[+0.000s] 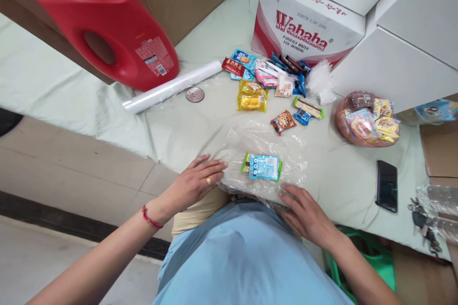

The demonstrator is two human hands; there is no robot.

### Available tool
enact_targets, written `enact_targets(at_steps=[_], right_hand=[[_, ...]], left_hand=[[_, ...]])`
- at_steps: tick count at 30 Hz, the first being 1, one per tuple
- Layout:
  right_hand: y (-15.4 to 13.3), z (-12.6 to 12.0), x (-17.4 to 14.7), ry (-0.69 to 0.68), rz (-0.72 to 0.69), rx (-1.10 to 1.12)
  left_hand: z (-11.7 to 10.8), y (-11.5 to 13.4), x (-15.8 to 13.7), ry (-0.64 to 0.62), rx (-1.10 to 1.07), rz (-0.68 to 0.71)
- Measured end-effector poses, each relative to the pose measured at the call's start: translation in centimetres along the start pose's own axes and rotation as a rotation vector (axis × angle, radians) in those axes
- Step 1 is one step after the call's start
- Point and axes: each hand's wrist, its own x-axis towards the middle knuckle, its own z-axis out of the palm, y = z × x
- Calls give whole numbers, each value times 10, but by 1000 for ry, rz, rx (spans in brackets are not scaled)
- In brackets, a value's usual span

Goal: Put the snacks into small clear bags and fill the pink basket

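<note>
A sheet of clear plastic film [236, 145] lies spread at the table's front edge. On it rest a light-blue snack packet [264, 167] and, partly hidden beneath, a green-edged packet [245, 163]. My left hand [200, 178], with a ring and a red bracelet, lies with fingers stretched out on the film's left edge. At the film's right front edge my right hand [304, 209] has its fingers apart, touching the film and gripping nothing I can see. Just beyond the film are a brown cookie packet [283, 122] and yellow snack packets [252, 96].
A roll of plastic film [173, 88] lies at the left beside a red jug [107, 28] and a round metal disc [195, 95]. More snacks [268, 69] lie before a Wahaha carton [304, 24]. Rightward are a snack bowl [339, 126], a phone [387, 186] and keys [422, 221].
</note>
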Motion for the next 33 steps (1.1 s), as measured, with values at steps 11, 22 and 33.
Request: enact_targets(at_steps=[11,22,33], right_hand=[[45,-17,53,245,534,278],[22,-36,69,312,216,137],[-17,11,118,-151,224,-71]], left_hand=[[-34,-18,93,211,-10,-505],[3,83,4,548,232,-167],[58,89,66,315,104,-322]])
